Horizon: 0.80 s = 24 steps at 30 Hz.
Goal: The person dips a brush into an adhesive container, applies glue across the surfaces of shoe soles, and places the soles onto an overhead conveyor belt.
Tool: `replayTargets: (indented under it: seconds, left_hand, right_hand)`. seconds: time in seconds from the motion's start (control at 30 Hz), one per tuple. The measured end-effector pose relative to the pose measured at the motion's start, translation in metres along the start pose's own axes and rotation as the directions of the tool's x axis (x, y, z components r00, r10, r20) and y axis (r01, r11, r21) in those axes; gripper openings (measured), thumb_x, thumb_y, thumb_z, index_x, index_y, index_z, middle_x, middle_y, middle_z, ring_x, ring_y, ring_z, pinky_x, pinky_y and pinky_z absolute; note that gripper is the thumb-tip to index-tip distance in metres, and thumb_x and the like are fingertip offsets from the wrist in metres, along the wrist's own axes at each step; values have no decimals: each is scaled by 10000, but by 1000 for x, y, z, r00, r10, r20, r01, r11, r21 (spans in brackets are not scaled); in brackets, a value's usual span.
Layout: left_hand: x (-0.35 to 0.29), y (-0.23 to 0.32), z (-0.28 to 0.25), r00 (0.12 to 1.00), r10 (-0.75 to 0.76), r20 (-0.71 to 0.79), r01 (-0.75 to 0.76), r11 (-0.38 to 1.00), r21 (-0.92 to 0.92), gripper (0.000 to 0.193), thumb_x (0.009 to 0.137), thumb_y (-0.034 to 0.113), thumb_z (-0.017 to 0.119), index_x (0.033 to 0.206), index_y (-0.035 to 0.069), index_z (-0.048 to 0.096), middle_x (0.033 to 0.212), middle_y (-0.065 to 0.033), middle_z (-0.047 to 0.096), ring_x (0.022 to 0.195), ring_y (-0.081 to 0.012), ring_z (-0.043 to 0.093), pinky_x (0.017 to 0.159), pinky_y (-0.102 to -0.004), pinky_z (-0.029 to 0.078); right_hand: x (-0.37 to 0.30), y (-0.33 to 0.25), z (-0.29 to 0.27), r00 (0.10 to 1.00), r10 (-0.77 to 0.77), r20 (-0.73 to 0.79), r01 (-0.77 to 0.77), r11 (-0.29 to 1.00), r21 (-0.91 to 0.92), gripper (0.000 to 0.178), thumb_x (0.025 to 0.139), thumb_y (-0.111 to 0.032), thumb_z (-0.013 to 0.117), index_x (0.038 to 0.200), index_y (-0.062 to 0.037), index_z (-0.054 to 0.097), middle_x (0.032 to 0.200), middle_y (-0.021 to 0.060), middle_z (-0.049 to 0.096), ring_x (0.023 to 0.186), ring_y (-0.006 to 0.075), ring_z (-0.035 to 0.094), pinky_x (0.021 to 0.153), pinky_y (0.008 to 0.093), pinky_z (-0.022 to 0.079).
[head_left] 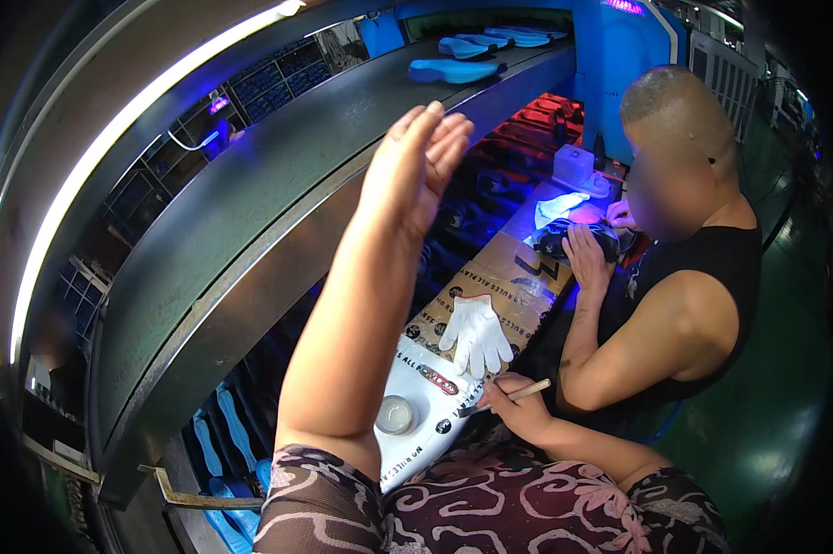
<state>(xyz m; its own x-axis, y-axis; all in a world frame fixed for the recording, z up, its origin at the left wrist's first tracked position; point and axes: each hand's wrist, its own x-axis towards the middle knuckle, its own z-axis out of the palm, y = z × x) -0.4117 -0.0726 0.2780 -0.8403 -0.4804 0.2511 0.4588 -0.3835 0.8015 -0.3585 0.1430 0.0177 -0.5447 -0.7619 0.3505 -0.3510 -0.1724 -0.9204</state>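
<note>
My left hand (416, 162) is raised at the edge of the conveyor belt (315, 148), with nothing in it and its fingers stretched and slightly bent. Just beyond it on the belt lies a blue shoe sole (455, 71); several more sit farther back. Low over the work surface, my right hand (520, 411) grips a brush (533, 389) by its light wooden handle, the dark end pointing left. Beside that hand a white knitted glove (476, 337) lies flat. Left of the brush stands a small round tub (395, 415) of pale paste or liquid.
At my right a co-worker (675, 305) handles a dark shoe (578, 242) under violet light. Printed paper and tape cover the bench (407, 452). More blue soles (236, 429) rest below the conveyor at left. A blue machine (610, 74) stands at the back.
</note>
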Motion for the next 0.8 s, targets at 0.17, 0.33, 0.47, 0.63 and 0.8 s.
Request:
replayTargets:
  seconds: [0.17,0.33,0.47,0.63,0.8]
  left_hand:
    - [-116,-41,-35,997,33,69,-48,971,233,540,904,299,572,1315,9,374,946,-169,630,849,-235,642,748,-303,512]
    - [-293,-75,-192,968,-62,-242,250,236,939,383,839,131,632,1196,21,544,964,-135,650,862,-212,648,763,-278,512]
    - [-482,-59,-280,674,448,-587,605,121,787,562,735,47,672,1255,-13,467,1140,-192,564,1078,-285,538,910,-396,443]
    - [-667,-67,-320,413,397,-820,876,74,477,331,866,321,596,902,-2,531,778,-99,546,701,-182,508,662,-343,431]
    - [-636,-78,-303,80,-294,-952,179,944,-276,466,843,224,647,1255,84,481,1140,-92,580,1068,-232,538,884,-365,441]
  right_hand:
    - [-5,9,-7,992,120,-44,-118,992,41,256,885,-157,572,680,-22,644,574,93,566,553,204,540,550,332,413]
    - [-7,23,8,985,171,23,-173,977,127,325,927,-216,534,703,-11,651,566,54,551,548,139,525,536,286,410]
    - [-14,23,26,968,236,82,-248,951,184,327,931,-231,533,725,-10,657,561,24,532,537,105,491,523,265,394]
    - [-7,10,55,950,233,206,-267,951,158,323,918,-262,548,738,-26,675,589,25,554,557,103,508,535,258,408]
    - [-2,7,75,934,257,249,-293,948,122,317,915,-270,559,741,-32,675,630,32,584,591,108,531,560,261,434]
